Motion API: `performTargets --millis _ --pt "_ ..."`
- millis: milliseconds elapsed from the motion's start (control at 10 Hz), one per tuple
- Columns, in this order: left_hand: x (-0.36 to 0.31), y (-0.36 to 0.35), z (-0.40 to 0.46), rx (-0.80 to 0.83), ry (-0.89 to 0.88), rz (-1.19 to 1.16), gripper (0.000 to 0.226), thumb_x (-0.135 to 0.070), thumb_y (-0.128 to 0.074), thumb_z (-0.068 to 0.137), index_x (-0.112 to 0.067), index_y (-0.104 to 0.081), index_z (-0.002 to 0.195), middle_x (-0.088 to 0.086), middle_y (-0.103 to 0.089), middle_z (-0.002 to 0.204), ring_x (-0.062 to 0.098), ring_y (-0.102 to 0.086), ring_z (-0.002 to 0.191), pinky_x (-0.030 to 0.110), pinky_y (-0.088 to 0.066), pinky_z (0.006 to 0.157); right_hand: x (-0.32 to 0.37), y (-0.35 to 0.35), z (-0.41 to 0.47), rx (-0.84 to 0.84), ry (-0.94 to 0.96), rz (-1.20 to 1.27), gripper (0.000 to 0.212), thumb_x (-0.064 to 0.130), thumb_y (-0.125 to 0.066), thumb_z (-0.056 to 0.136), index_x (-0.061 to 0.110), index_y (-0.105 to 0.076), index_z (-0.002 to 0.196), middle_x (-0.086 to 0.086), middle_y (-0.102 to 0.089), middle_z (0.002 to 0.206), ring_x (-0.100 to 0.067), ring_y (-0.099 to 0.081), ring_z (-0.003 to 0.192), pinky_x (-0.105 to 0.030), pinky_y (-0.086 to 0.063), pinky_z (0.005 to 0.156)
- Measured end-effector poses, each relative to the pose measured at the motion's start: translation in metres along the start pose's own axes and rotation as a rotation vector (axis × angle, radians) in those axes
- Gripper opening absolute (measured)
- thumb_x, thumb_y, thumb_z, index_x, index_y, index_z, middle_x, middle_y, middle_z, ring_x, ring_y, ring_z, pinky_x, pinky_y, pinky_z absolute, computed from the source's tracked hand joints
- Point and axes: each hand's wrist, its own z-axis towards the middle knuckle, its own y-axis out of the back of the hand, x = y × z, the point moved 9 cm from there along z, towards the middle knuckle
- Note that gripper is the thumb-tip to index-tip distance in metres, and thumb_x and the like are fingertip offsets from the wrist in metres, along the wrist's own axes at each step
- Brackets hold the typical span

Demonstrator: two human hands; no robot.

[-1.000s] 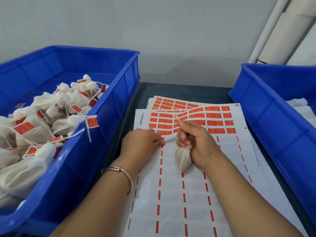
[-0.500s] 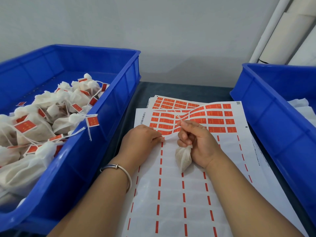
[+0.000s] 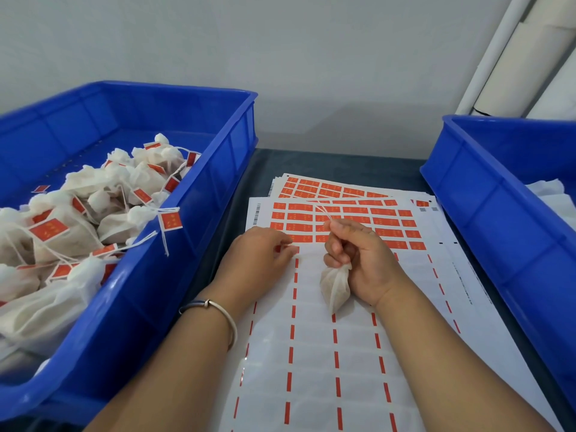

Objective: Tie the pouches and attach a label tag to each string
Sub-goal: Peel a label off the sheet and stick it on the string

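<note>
Head view: a white pouch (image 3: 335, 283) is gripped in the right hand (image 3: 358, 260) above the label sheet (image 3: 327, 353).

The neck of the pouch is enclosed by the curled fingers of the right hand, and its string (image 3: 322, 211) is pinched higher up between thumb and forefinger. The left hand (image 3: 258, 257) is laid on the sheet with fingers bent, its fingertips at the edge of an orange label (image 3: 304, 237); whether the label is pinched cannot be told. A bracelet (image 3: 215, 313) is worn on the left wrist. Tagged pouches (image 3: 78, 226) are piled in the left blue bin (image 3: 174, 275). A second blue bin (image 3: 498, 219) is placed at the right, with white material inside.
</note>
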Motion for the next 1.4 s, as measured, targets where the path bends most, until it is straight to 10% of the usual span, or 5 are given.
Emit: performTargets --millis 1300,1400 --pt "-0.013 0.003 0.003 -0.113 -0.125 0.118 0.024 -0.043 -0.053 0.091 -0.03 -0.066 0.106 -0.014 -0.06 0.11 0.001 -0.042 0.089 0.021 -0.037 0.084 0.003 -0.004 -0.002 -0.002 0.021 -0.043 0.028 0.019 -0.056 0.091 0.016 -0.075 0.069 -0.001 -0.061 0.06 -0.009 -0.048 0.047 -0.019 -0.042 0.045" --pt "-0.008 0.01 0.002 -0.157 -0.05 0.065 0.017 -0.043 -0.05 0.092 -0.03 -0.061 0.097 -0.017 -0.056 0.092 0.002 -0.05 0.074 0.016 -0.039 0.071 0.001 -0.002 -0.002 -0.027 0.007 -0.041 0.021 0.02 -0.06 0.087 0.016 -0.076 0.073 -0.009 -0.069 0.079 -0.02 -0.064 0.071 -0.025 -0.054 0.061"
